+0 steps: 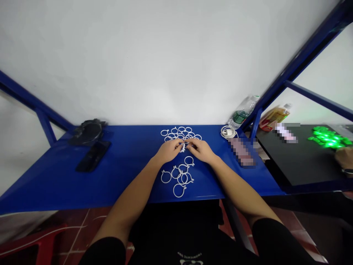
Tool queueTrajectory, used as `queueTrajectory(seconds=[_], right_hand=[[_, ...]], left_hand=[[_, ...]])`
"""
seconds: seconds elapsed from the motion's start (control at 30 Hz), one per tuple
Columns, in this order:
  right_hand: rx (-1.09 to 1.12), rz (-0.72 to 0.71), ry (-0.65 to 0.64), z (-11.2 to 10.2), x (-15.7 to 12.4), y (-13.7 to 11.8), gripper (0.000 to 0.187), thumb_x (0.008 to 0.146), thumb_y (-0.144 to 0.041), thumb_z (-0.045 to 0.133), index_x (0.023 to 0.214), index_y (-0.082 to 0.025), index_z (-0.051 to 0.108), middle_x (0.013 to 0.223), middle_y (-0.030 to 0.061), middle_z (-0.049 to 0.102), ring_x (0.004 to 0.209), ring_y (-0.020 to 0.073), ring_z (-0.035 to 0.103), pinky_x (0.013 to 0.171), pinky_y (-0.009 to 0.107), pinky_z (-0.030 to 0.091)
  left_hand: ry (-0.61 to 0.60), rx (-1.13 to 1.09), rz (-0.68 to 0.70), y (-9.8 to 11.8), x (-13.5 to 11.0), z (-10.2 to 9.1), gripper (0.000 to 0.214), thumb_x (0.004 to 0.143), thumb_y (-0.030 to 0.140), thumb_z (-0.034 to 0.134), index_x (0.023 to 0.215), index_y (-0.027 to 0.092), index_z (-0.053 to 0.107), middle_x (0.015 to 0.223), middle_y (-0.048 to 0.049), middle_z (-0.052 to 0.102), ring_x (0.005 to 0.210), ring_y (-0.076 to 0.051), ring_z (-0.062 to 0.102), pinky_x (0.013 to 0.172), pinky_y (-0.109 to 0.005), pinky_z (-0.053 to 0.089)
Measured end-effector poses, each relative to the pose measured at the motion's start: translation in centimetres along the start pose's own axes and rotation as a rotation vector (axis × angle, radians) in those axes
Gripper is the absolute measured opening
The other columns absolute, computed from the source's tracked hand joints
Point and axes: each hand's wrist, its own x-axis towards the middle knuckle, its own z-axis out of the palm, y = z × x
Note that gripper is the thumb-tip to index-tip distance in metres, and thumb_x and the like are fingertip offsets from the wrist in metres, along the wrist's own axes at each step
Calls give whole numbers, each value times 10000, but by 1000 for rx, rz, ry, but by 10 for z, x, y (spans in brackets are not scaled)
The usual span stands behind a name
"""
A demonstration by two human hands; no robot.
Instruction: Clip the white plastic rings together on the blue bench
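Note:
My left hand (169, 150) and my right hand (201, 150) meet over the middle of the blue table, thumbs and fingers pinched around one white plastic ring (182, 148). Its small clip end shows between my fingertips; the rest is mostly covered. Beyond my fingers lies a group of similar white rings (164, 133), some overlapping and partly hidden by my hands. Closer to me, several more rings (179, 190) with small forked tabs lie loosely, a few crossing each other.
On the blue table (129, 147), a black pouch-like item (89, 132) and a flat black object (93, 156) lie left. At right are a coiled white cable (228, 132), a water bottle (244, 112) and a blurred phone-like item (242, 151). Beyond the frame, another person's hand (344, 158) is near glowing green pieces (329, 137).

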Motion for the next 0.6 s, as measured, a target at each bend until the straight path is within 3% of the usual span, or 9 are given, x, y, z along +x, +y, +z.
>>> queueTrajectory(seconds=[0.1, 0.27, 0.4, 0.5, 0.6], right_hand=[[11, -48, 54, 2, -2, -1, 424, 996, -387, 674, 1389, -239, 610, 1025, 53, 755, 691, 148, 645, 692, 280, 518], [-37, -187, 128, 4, -2, -4, 233, 1056, -368, 593, 1213, -241, 709, 1020, 75, 772, 886, 190, 713, 801, 311, 558], [-15, -177, 208, 3, 0, -4, 220, 1067, -321, 568, 1203, -256, 728, 1043, 77, 782, 949, 203, 728, 843, 335, 573], [11, -167, 226, 2, 0, -4, 220, 1069, -312, 558, 1193, -259, 731, 1051, 77, 782, 964, 208, 729, 860, 348, 579], [42, -173, 223, 2, 0, -7, 216, 1076, -316, 540, 1166, -250, 725, 1023, 73, 775, 928, 200, 725, 833, 340, 579]], left_hand=[[121, -31, -98, 0, 1, 2, 342, 921, 147, 547, 1203, 225, 724, 661, 34, 665, 611, -153, 603, 624, -269, 418], [143, -46, -102, 1, 1, 9, 334, 880, 131, 587, 1158, 231, 741, 634, 44, 662, 601, -146, 608, 647, -267, 451], [202, -47, -16, 2, 0, 9, 286, 950, 241, 622, 1213, 226, 733, 658, 37, 656, 615, -141, 605, 650, -266, 464], [325, 11, 113, 1, 0, 8, 302, 934, 317, 702, 1219, 225, 739, 836, -5, 694, 741, -151, 641, 742, -285, 507], [360, 27, 199, 0, 0, 7, 272, 925, 352, 730, 1164, 224, 758, 945, -29, 696, 808, -158, 653, 796, -300, 533]])
